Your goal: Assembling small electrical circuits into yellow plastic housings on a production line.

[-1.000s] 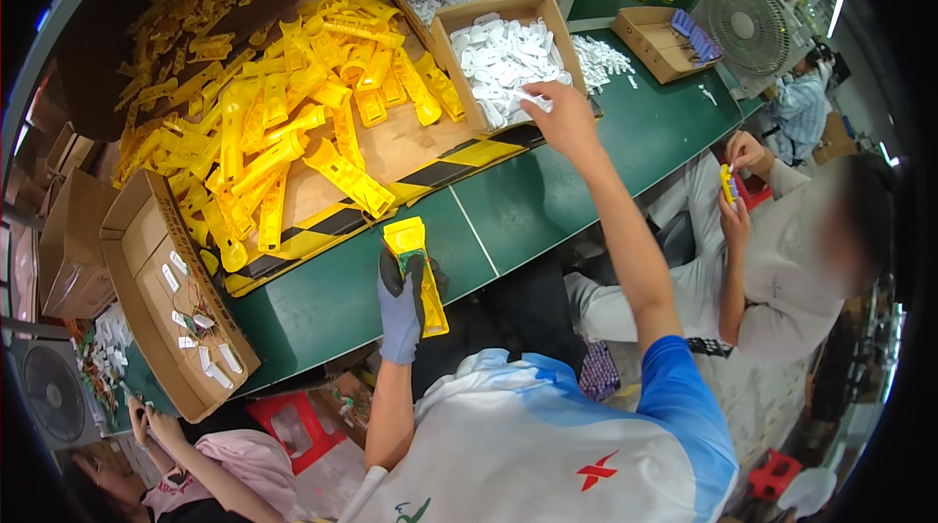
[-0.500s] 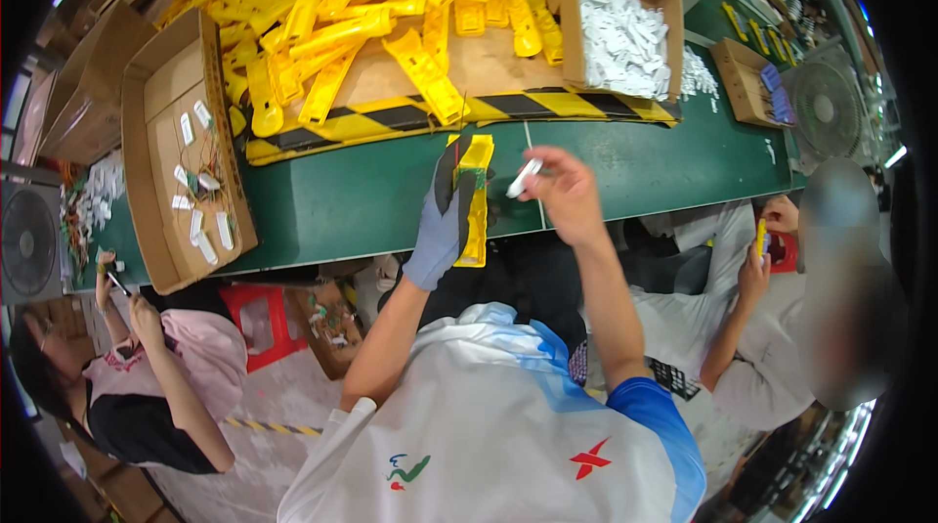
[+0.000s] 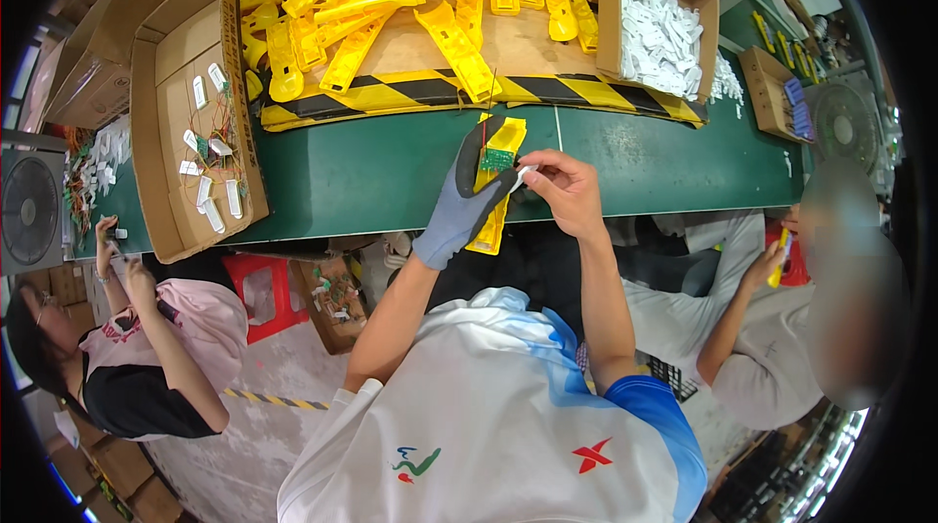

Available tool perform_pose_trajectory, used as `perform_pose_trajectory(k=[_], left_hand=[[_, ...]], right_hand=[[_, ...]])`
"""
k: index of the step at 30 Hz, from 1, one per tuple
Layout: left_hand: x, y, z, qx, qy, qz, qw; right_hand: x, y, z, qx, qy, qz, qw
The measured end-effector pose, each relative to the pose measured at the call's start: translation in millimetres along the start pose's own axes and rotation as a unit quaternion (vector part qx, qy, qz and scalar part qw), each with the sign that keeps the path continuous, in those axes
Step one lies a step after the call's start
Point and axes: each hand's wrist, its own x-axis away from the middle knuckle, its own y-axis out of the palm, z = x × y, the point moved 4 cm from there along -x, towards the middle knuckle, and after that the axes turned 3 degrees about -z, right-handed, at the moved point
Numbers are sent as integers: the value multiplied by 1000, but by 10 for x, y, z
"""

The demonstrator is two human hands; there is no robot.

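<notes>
Gloved left hand (image 3: 467, 205) clamped round yellow casing (image 3: 495, 193) with green board (image 3: 497, 159) at desk (image 3: 371, 171) near edge; bare right hand (image 3: 564, 189) pinching small white part (image 3: 521, 174) beside it.

Single head-worn fisheye view, looking steeply down from above the wearer.

The scene is seen from the head, over the white-and-blue shirt (image 3: 489, 406) and out to the green table (image 3: 342, 181), whose far side lies toward the top edge. The hands are seen close, near frame centre; the cardboard boxes (image 3: 186, 112) lie farther off. Straight edges are bent near the rim and the corners are blacked out. No second view is supplied, so nothing is shared.
</notes>
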Motion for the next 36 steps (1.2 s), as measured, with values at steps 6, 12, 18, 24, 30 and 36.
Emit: perform_pose_trajectory(k=[6, 12, 18, 24, 30, 36], left_hand=[[53, 54, -98, -75, 45, 27, 996], [55, 51, -214, -154, 97, 48, 982], [49, 139, -8, -270, 158, 47, 949], [92, 42, -139, -180, 112, 5, 977], [29, 85, -192, -168, 73, 72, 980], [61, 66, -205, -138, 65, 68, 986]], right_hand=[[16, 33, 11, -18, 13, 49, 999], [49, 96, -18, -83, 93, 95, 988], [58, 42, 104, -94, 94, 99, 986], [81, 177, -36, -18, 101, 87, 991], [196, 278, -9, -17, 79, 75, 994], [227, 353, -45, 2, 54, 94, 994]])
